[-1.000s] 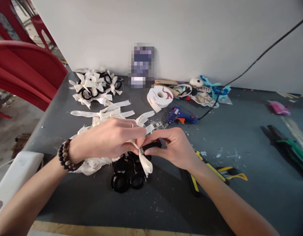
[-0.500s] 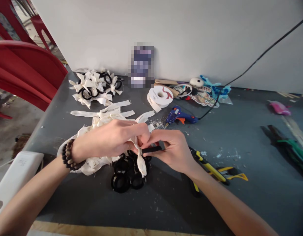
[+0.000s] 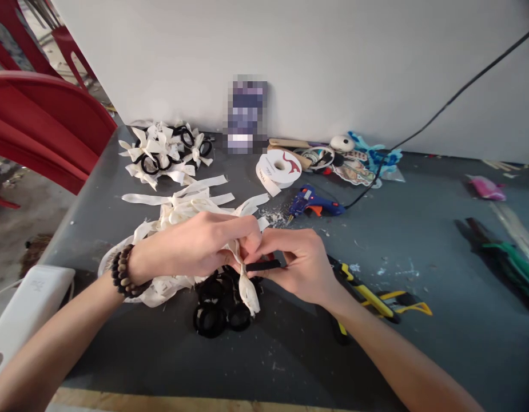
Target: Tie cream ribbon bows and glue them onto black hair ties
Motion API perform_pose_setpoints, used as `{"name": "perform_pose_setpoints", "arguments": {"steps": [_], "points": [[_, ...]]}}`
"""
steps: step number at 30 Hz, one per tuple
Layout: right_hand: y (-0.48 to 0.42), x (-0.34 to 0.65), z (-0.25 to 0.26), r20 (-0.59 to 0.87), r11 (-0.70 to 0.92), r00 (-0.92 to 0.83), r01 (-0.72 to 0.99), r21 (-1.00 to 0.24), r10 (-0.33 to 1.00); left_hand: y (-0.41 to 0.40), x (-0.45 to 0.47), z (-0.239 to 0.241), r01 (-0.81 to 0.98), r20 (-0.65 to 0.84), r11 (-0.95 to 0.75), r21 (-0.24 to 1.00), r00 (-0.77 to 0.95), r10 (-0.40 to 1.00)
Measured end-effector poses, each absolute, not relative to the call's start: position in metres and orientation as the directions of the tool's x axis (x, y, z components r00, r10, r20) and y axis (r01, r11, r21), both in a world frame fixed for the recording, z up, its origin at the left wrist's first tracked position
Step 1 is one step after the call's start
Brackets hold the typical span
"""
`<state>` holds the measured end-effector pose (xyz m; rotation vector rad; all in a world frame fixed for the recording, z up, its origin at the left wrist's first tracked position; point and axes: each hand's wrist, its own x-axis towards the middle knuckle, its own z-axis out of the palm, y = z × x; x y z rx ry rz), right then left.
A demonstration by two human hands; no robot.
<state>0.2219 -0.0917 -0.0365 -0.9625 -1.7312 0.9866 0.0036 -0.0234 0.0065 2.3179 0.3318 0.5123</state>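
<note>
My left hand (image 3: 204,243), with a beaded bracelet at its wrist, pinches a cream ribbon (image 3: 248,293) whose tail hangs down. The ribbon is wrapped around a black hair tie (image 3: 264,265), which my right hand (image 3: 301,260) grips between thumb and fingers. Both hands touch, and the fingertips partly hide the ribbon's knot. Below them lies a pile of loose black hair ties (image 3: 210,317). A heap of cut cream ribbon strips (image 3: 178,209) sits behind and under my left hand.
Finished-looking bow hair ties (image 3: 161,149) are piled at the back left. A ribbon spool (image 3: 279,169) and a blue glue gun (image 3: 315,201) with a black cord stand behind my hands. Yellow-black pliers (image 3: 371,297) and green-handled pliers (image 3: 504,257) lie right. A white box-like object (image 3: 32,315) is left.
The hands stay almost in place. The hair tie and the hanging ribbon tail have shifted slightly, the tail swinging a little down and right.
</note>
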Motion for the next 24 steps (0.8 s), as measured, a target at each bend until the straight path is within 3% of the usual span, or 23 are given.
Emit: {"name": "perform_pose_setpoints", "arguments": {"steps": [9, 14, 20, 24], "points": [[-0.094, 0.221, -0.035, 0.351, 0.406, -0.305, 0.140, -0.903, 0.885, -0.026, 0.005, 0.010, 0.135, 0.256, -0.732, 0.668, 0.882, 0.395], [-0.091, 0.220, -0.038, 0.264, 0.305, -0.267, 0.126, -0.944, 0.927, -0.024, 0.001, 0.012, 0.159, 0.220, -0.719, 0.676, 0.888, 0.404], [-0.084, 0.222, -0.049, 0.112, 0.123, -0.178, 0.052, -0.991, 0.978, -0.018, -0.002, 0.024, 0.291, 0.166, -0.609, 0.738, 0.796, 0.582], [-0.080, 0.219, -0.051, 0.014, 0.016, -0.107, 0.014, -1.000, 0.994, -0.014, -0.003, 0.027, 0.382, 0.027, -0.421, 0.823, 0.713, 0.701]]}}
